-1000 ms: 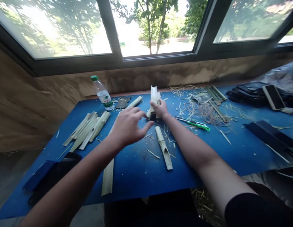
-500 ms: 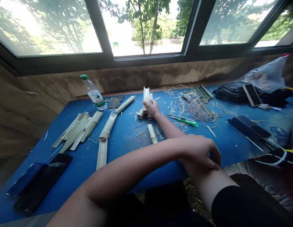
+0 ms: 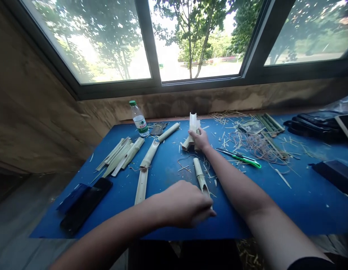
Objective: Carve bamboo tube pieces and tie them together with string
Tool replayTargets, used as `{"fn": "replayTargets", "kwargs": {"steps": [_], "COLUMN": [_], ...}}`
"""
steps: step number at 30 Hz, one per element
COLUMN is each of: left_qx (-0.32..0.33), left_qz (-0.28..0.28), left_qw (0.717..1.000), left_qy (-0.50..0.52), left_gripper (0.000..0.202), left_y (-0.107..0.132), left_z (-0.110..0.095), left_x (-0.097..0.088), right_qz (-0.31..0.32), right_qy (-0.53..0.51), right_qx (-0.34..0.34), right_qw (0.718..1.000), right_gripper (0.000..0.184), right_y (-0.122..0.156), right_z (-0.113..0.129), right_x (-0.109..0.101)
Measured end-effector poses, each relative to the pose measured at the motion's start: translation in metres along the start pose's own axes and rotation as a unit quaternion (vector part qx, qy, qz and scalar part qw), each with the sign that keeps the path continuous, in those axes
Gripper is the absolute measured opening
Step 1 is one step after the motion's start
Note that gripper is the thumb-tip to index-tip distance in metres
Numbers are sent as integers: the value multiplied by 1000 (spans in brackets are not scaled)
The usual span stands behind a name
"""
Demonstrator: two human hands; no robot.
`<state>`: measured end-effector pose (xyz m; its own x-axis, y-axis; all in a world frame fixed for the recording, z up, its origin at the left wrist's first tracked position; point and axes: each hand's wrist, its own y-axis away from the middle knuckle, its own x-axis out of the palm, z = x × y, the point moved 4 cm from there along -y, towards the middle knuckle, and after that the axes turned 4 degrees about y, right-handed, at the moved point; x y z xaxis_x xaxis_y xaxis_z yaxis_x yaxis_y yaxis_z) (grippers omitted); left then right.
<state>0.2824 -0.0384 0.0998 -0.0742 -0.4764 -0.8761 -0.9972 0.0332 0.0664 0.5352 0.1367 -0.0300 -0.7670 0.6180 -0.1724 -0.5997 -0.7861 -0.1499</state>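
My right hand (image 3: pixel 201 139) reaches to the far side of the table and is wrapped around an upright split bamboo piece (image 3: pixel 193 120). Short bamboo tubes (image 3: pixel 186 144) sit at its foot, partly hidden by the fingers. My left hand (image 3: pixel 186 204) hovers near the front edge, fingers curled in and blurred by motion, with nothing visible in it. Just beyond it lies a notched bamboo tube (image 3: pixel 198 168), its near end covered by the hand. To the left, jointed bamboo lengths (image 3: pixel 150 154) form a line, with a flat split channel (image 3: pixel 141 186) at the near end.
Several bamboo slats (image 3: pixel 122 155) lie left on the blue table (image 3: pixel 168 161), near a water bottle (image 3: pixel 140 122) and a black phone (image 3: pixel 86 206). A green utility knife (image 3: pixel 241 158), tangled thread (image 3: pixel 258 144) and bamboo scraps lie right. A black bag (image 3: pixel 311 123) stands farther right.
My left hand has come off my right forearm and moved left, over the table. The view has swung left. My right hand still grips the upright bamboo.
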Motion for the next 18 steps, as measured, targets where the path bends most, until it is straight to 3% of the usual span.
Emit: {"fn": "replayTargets", "kwargs": {"steps": [2, 3, 4, 5, 6, 8, 10, 12, 14, 18], "left_qx": [-33, -42, -54, -90, -170, -284, -379, -447, -481, -520], "left_qz": [21, 23, 9, -22, -84, -171, -208, -206, -189, -171], "left_qw": [997, 994, 992, 991, 981, 943, 899, 866, 850, 828], "left_qy": [63, 96, 115, 101, 51, -16, -65, -92, -105, -120], "left_gripper": [14, 15, 29, 26, 16, 32, 37, 39, 40, 42], "left_y": [19, 24, 26, 26, 25, 20, 12, 0, -11, -23], "left_z": [19, 30, 43, 61, 83, 128, 172, 208, 232, 259], "left_x": [-7, -14, -25, -38, -55, -84, -103, -110, -109, -100], "right_qz": [-12, -19, -26, -33, -39, -52, -61, -65, -67, -71], "right_qy": [-7, -14, -22, -32, -43, -68, -95, -119, -139, -164], "right_qx": [-12, -18, -25, -30, -35, -38, -35, -27, -20, -6], "right_qw": [1000, 1000, 999, 998, 998, 996, 993, 990, 988, 984], "right_gripper": [33, 33, 33, 32, 32, 32, 33, 33, 32, 32], "right_y": [2, 3, 4, 5, 6, 6, 6, 4, 3, -1], "right_z": [4, 7, 10, 12, 15, 19, 22, 23, 24, 23], "right_x": [-1, -3, -4, -6, -7, -11, -15, -19, -22, -25]}}
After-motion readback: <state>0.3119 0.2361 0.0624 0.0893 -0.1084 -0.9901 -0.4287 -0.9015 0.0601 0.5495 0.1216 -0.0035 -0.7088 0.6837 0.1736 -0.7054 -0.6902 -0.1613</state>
